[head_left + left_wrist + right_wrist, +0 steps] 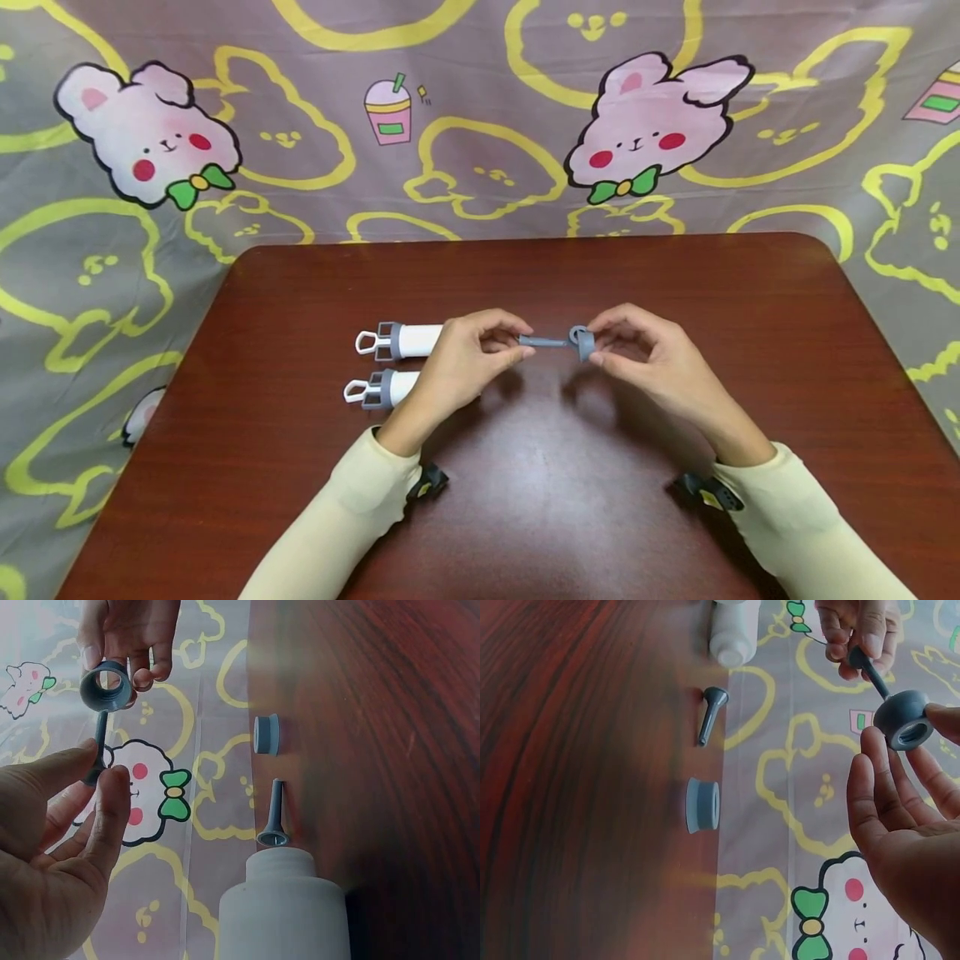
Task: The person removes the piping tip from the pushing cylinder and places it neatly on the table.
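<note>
My left hand (472, 350) pinches a slim grey nozzle (101, 739) by its flared end, between thumb and fingers. The narrow tip points toward a grey threaded ring cap (892, 709). My right hand (660, 350) holds that cap between thumb and fingertips, with its opening turned toward the nozzle. In both wrist views the tip comes right up to the cap's rim. Below the hands, a second grey nozzle (275, 810) and a second grey ring cap (703, 804) sit on the table; the hands hide them in the head view.
Two white syringe-like barrels with grey collars and white loop handles, an upper one (420, 340) and a lower one (403, 385), lie left of centre, partly behind the left hand. The brown table (300, 517) ends at a patterned cloth (495, 167) at the back.
</note>
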The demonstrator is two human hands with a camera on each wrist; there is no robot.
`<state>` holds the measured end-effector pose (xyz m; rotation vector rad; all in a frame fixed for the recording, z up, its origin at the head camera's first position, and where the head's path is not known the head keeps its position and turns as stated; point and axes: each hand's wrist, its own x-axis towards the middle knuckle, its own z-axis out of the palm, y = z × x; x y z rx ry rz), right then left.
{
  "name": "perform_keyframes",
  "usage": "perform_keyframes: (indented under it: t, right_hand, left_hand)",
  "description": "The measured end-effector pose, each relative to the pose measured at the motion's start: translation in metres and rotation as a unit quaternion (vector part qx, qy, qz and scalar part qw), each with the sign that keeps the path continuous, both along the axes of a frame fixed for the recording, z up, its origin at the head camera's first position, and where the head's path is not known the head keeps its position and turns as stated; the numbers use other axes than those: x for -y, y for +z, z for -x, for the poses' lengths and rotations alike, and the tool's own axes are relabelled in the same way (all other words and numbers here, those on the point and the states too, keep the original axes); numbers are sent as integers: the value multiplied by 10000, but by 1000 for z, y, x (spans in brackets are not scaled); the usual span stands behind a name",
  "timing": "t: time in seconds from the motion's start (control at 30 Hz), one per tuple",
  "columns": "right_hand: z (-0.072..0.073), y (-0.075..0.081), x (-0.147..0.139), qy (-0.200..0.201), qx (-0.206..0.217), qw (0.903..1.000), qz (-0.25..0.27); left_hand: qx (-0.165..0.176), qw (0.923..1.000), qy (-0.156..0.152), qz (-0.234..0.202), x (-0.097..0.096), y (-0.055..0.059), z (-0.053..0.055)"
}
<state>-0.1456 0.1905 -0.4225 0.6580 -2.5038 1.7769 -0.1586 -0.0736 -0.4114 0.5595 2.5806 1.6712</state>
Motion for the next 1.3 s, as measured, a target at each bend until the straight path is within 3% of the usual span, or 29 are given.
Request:
perform_keyframes:
  t: [0.43, 0.8, 1.07, 1.3]
  right_hand:
    - [5, -2, -7, -61, 104, 9996, -270]
    - [10, -7, -9, -200, 280, 9963, -791]
    - [17, -14, -8, -234, 559, 9907, -1217]
    - [23, -17, -4, -210, 400, 9843, -1706]
  left_hand:
    - [67, 9993, 124, 351, -5, 0, 2]
    - [102, 9977, 81, 672, -4, -4, 3]
    - [59, 9947, 23, 1024, -5, -7, 4]
    - [173, 9929, -49, 1179, -5, -10, 5]
